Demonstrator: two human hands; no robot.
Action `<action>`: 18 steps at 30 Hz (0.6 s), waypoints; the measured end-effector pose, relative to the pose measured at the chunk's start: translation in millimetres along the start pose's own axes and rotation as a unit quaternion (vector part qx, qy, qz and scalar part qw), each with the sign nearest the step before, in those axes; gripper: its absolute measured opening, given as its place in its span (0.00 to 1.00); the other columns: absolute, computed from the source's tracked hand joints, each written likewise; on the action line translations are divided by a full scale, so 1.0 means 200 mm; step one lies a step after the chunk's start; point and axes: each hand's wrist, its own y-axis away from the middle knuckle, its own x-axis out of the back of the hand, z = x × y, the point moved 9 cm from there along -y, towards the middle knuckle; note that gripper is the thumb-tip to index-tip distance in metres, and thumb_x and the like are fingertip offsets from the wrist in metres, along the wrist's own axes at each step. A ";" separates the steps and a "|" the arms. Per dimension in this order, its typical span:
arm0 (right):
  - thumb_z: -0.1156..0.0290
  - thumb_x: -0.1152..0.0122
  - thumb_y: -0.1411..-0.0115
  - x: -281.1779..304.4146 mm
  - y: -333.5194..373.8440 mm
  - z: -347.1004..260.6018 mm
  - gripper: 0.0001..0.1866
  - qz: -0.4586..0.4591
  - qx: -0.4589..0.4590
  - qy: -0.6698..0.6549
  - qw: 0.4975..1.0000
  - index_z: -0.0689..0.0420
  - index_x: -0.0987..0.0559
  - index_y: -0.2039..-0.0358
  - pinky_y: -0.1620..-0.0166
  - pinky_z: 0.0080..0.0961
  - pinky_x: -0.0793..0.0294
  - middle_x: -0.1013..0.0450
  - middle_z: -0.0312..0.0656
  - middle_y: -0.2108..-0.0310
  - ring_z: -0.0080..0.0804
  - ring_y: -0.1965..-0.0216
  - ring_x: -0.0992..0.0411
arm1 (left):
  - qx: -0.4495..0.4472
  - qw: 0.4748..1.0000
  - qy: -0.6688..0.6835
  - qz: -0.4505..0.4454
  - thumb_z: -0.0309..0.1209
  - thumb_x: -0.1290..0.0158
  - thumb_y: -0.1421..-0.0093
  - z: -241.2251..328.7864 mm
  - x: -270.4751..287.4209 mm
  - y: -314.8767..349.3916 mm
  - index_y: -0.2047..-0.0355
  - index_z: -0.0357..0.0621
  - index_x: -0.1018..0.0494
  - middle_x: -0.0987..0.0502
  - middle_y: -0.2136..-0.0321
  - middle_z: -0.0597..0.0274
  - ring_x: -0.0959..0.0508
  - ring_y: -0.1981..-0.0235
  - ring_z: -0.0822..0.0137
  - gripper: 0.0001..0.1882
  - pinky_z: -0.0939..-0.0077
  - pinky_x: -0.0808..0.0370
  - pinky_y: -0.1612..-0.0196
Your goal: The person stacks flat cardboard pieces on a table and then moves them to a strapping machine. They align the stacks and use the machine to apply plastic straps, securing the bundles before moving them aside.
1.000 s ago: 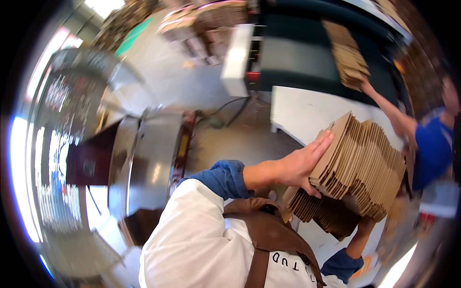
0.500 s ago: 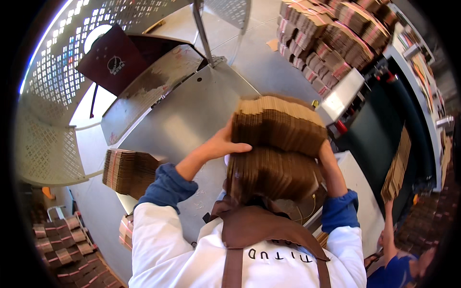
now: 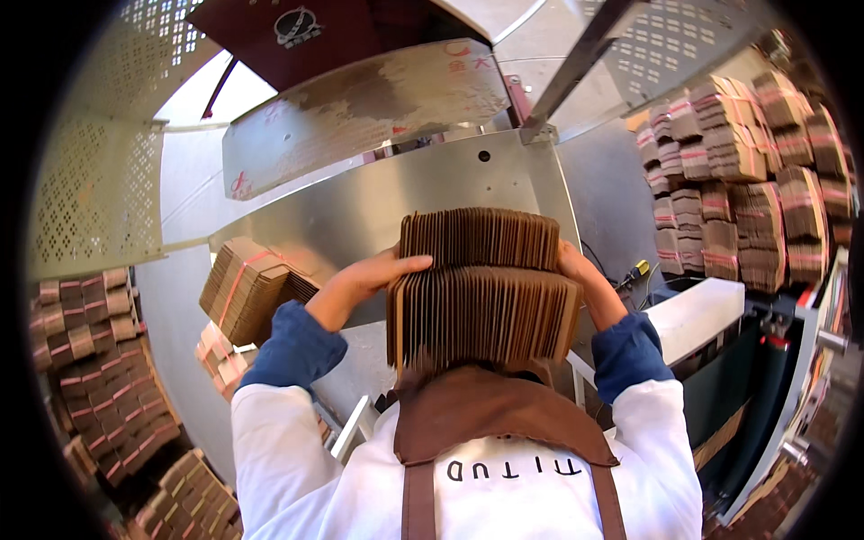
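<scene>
Cardboard stack (image 3: pixel 481 315), made of many thin brown pieces standing on edge side by side, is held in front of the person's chest, its two rows one beyond the other and the farther row slightly narrower. The left grip (image 3: pixel 364 275) clasps its left end, with the thumb laid along the near side of the farther row; the right grip (image 3: pixel 578 268) presses against the right end, its fingers mostly hidden behind the pieces. Both are closed on the stack, which overlaps the near part of a bare metal table (image 3: pixel 432 184) in the view; whether it touches that surface cannot be told. Just left of the left forearm sits a tied bundle (image 3: pixel 236 286) of similar brown pieces, bound with a pink strap. Beyond the table stand a worn metal panel (image 3: pixel 360 117) and a dark red housing (image 3: pixel 351 36), with a pale perforated guard (image 3: pixel 99 193) to the left and a slanting metal post (image 3: pixel 576 72) to the right. Strapped bundles (image 3: pixel 720 180) are piled at the right, and more piles (image 3: pixel 117 405) lie at the lower left. A brown apron (image 3: pixel 504 414) covers part of a white top (image 3: pixel 297 450) with blue cuffs (image 3: pixel 297 349).
</scene>
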 end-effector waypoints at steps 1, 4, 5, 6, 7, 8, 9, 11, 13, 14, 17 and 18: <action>0.40 0.66 0.32 0.01 -0.19 0.15 0.39 -0.003 -0.020 0.061 0.998 0.69 0.25 0.52 0.59 0.37 0.26 0.24 0.50 0.58 0.38 0.61 0.25 | 0.068 0.997 0.021 -0.004 0.45 0.42 0.39 -0.13 0.09 -0.10 0.41 0.38 0.36 0.23 0.53 0.60 0.22 0.55 0.70 0.32 0.74 0.25 0.51; 0.39 0.69 0.32 0.00 -0.45 0.29 0.42 -0.024 0.017 0.238 0.971 0.72 0.26 0.54 0.57 0.42 0.27 0.24 0.59 0.62 0.50 0.62 0.25 | 0.192 0.974 -0.072 0.092 0.49 0.42 0.40 -0.34 0.25 -0.27 0.47 0.42 0.28 0.20 0.61 0.62 0.21 0.62 0.73 0.28 0.76 0.24 0.62; 0.40 0.68 0.32 0.02 -0.50 0.31 0.40 -0.044 0.033 0.266 0.962 0.70 0.27 0.52 0.57 0.42 0.27 0.24 0.59 0.61 0.51 0.62 0.25 | 0.195 0.973 -0.079 0.100 0.49 0.42 0.40 -0.33 0.25 -0.27 0.48 0.42 0.28 0.20 0.61 0.62 0.21 0.64 0.74 0.28 0.77 0.25 0.65; 0.41 0.67 0.32 0.01 -0.53 0.29 0.37 -0.063 0.052 0.289 0.954 0.68 0.28 0.50 0.57 0.43 0.27 0.24 0.59 0.61 0.52 0.63 0.26 | 0.197 0.970 -0.086 0.113 0.50 0.42 0.40 -0.28 0.26 -0.24 0.49 0.42 0.27 0.20 0.62 0.62 0.21 0.65 0.74 0.28 0.78 0.25 0.67; 0.44 0.64 0.32 0.03 -0.55 0.30 0.33 -0.091 0.056 0.283 0.953 0.62 0.30 0.46 0.58 0.43 0.27 0.24 0.57 0.59 0.50 0.63 0.25 | 0.200 0.967 -0.096 0.123 0.50 0.42 0.40 -0.24 0.27 -0.23 0.49 0.42 0.26 0.20 0.63 0.62 0.21 0.67 0.74 0.28 0.78 0.26 0.70; 0.47 0.61 0.31 0.03 -0.56 0.31 0.30 -0.118 0.059 0.275 0.952 0.57 0.32 0.41 0.58 0.43 0.27 0.23 0.55 0.57 0.47 0.63 0.25 | 0.179 0.972 -0.080 0.132 0.51 0.41 0.41 -0.24 0.27 -0.25 0.49 0.42 0.27 0.20 0.63 0.62 0.21 0.67 0.74 0.29 0.78 0.26 0.71; 0.41 0.63 0.33 0.03 -0.54 0.32 0.36 -0.086 -0.043 0.087 0.991 0.62 0.29 0.44 0.60 0.40 0.26 0.23 0.52 0.58 0.45 0.65 0.25 | 0.158 0.974 -0.065 0.147 0.51 0.40 0.42 -0.26 0.29 -0.25 0.49 0.41 0.27 0.20 0.63 0.62 0.20 0.68 0.73 0.30 0.77 0.26 0.72; 0.37 0.65 0.34 0.00 -0.44 0.13 0.40 -0.098 -0.097 0.072 0.988 0.64 0.28 0.46 0.61 0.37 0.27 0.24 0.50 0.59 0.42 0.65 0.25 | 0.175 0.969 -0.027 0.170 0.53 0.37 0.46 -0.21 0.26 -0.22 0.48 0.39 0.27 0.20 0.62 0.59 0.20 0.66 0.70 0.34 0.75 0.24 0.67; 0.33 0.66 0.36 0.01 -0.36 0.02 0.44 -0.101 -0.130 0.056 0.985 0.66 0.26 0.50 0.63 0.35 0.27 0.24 0.49 0.60 0.40 0.66 0.26 | 0.180 0.958 -0.076 0.210 0.50 0.35 0.48 -0.18 0.27 -0.25 0.47 0.38 0.29 0.21 0.60 0.58 0.21 0.61 0.68 0.36 0.73 0.24 0.59; 0.30 0.67 0.38 0.02 -0.34 -0.01 0.47 -0.101 -0.132 0.045 0.985 0.67 0.25 0.52 0.65 0.34 0.27 0.25 0.49 0.62 0.40 0.67 0.26 | 0.183 0.951 -0.103 0.227 0.49 0.34 0.49 -0.18 0.29 -0.27 0.47 0.37 0.29 0.21 0.58 0.57 0.21 0.59 0.66 0.36 0.72 0.24 0.55; 0.27 0.67 0.39 -0.02 -0.32 -0.07 0.49 -0.102 -0.113 0.024 0.988 0.69 0.24 0.56 0.67 0.32 0.27 0.26 0.49 0.64 0.38 0.70 0.28 | 0.069 0.967 -0.100 0.222 0.52 0.32 0.55 -0.29 0.35 -0.36 0.40 0.38 0.38 0.23 0.53 0.54 0.19 0.59 0.63 0.48 0.66 0.20 0.61; 0.28 0.66 0.39 -0.01 -0.32 -0.08 0.49 -0.102 -0.103 0.023 0.989 0.70 0.24 0.56 0.67 0.32 0.27 0.26 0.49 0.64 0.37 0.70 0.28 | 0.049 0.967 -0.107 0.225 0.52 0.31 0.55 -0.26 0.34 -0.36 0.40 0.37 0.38 0.23 0.52 0.53 0.21 0.56 0.62 0.49 0.66 0.22 0.56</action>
